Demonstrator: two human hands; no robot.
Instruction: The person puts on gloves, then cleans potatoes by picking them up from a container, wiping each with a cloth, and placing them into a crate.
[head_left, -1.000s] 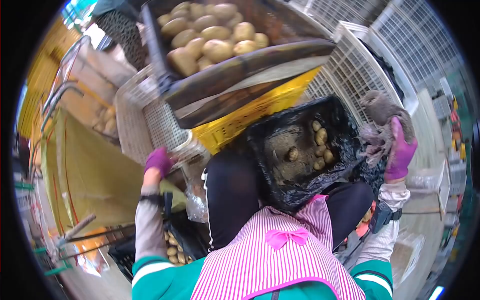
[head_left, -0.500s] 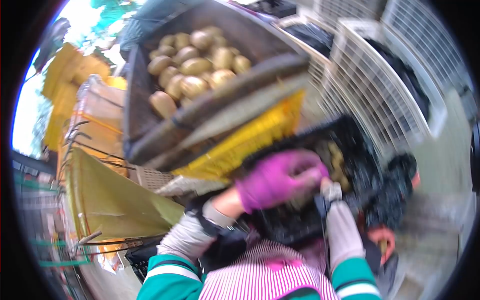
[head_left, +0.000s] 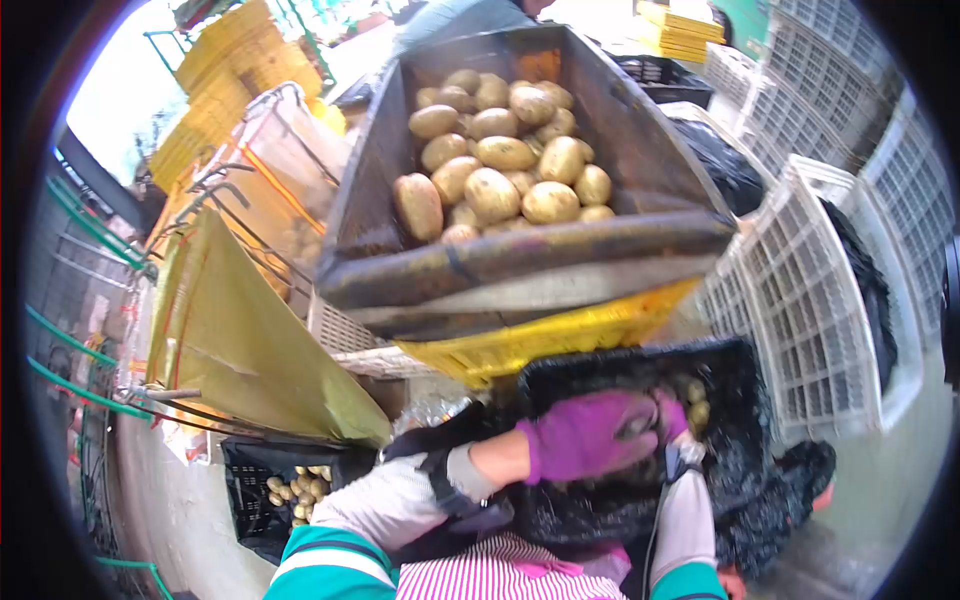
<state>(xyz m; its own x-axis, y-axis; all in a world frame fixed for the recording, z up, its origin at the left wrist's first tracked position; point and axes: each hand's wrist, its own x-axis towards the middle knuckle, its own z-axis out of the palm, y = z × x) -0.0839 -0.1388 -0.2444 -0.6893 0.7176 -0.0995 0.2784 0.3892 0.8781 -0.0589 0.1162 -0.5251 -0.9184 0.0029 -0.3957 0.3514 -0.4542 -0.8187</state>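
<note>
Both hands wear purple gloves and meet over the black-lined crate (head_left: 735,385) in front of my lap. My left hand (head_left: 590,437) reaches across it from the left, its fingers curled against my right hand (head_left: 672,415). The fingers of my right hand are mostly hidden, and blur hides what lies between the two hands. A few small potatoes (head_left: 698,410) lie in the crate just right of the hands. The grey cloth is not visible.
A dark trough (head_left: 640,130) full of potatoes (head_left: 505,153) stands ahead, above a yellow crate (head_left: 560,332). White crates (head_left: 810,300) stand at the right. A yellow-green sheet (head_left: 250,340) hangs at the left, near a black crate (head_left: 245,490) with small potatoes. A person (head_left: 460,22) is beyond the trough.
My left hand has left the white crate and my right hand has come inward; they now meet over the black-lined crate. The grey cloth is out of sight. The view has tilted up.
</note>
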